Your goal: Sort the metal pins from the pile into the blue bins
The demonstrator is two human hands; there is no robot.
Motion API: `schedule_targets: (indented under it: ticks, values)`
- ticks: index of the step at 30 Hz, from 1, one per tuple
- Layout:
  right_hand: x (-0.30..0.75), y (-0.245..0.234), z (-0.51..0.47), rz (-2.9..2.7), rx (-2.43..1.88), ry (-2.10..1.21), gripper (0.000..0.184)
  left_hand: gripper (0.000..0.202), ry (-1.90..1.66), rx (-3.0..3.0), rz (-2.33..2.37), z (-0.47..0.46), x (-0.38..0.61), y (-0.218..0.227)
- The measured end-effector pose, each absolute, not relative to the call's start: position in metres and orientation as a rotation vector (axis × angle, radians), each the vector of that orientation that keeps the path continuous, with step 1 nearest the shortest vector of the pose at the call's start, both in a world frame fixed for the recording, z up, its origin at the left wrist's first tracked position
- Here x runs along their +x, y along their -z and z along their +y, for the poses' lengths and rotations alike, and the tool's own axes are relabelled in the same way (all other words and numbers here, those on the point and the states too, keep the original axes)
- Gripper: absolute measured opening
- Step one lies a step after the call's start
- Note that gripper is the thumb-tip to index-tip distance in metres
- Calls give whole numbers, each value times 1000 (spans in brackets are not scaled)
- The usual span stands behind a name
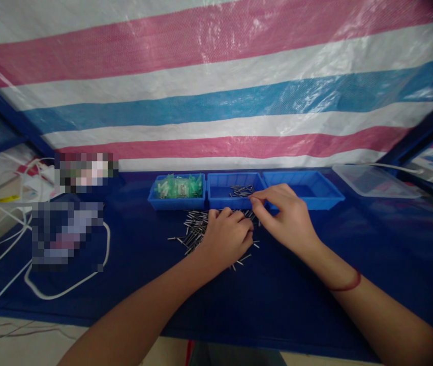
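Observation:
A pile of thin metal pieces that look like blind rivets (193, 230) lies loose on the blue table, in front of the trays. My left hand (227, 235) rests on the pile with its fingers curled down; the fingertips and whatever is under them are hidden. Near the front right corner of the middle blue tray (220, 193), my right hand (287, 216) has thumb and forefinger pinched together; what they hold, if anything, is too small to make out. Some more rivets (241, 191) lie inside that tray, toward its right side.
The left blue tray (155, 203) holds green plastic packets (182, 187). A third blue tray (315, 185) stands to the right, beside a clear plastic lid or box (372, 180). White cables (105, 254) loop over the table's left side. Striped sheeting (216, 117) hangs behind.

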State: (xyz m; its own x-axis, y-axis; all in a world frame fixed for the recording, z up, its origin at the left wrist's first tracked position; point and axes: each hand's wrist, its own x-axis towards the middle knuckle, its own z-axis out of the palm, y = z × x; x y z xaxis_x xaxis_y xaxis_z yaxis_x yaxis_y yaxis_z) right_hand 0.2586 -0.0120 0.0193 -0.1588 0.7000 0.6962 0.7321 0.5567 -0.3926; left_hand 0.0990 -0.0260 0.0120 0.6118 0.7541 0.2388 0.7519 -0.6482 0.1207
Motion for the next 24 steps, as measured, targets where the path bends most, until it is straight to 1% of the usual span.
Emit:
schedule_targets:
  ticks: [3, 11, 16, 24]
  values:
    - [258, -20, -13, -1890, -1158, 38, 17, 13, -430, 2828, 1299, -26, 99, -12]
    - [259, -18, -12, -1898, -1147, 44, 16, 19, -414, 2874, 1278, -26, 99, -13]
    - [260, -17, -11, -1893, -1155, 44, 16, 15, -462, 2799, 1267, -25, 98, -10]
    - [263, -20, -11, -1895, -1125, 15, 16, 25, -625, 2612, 1279, -19, 93, -12]
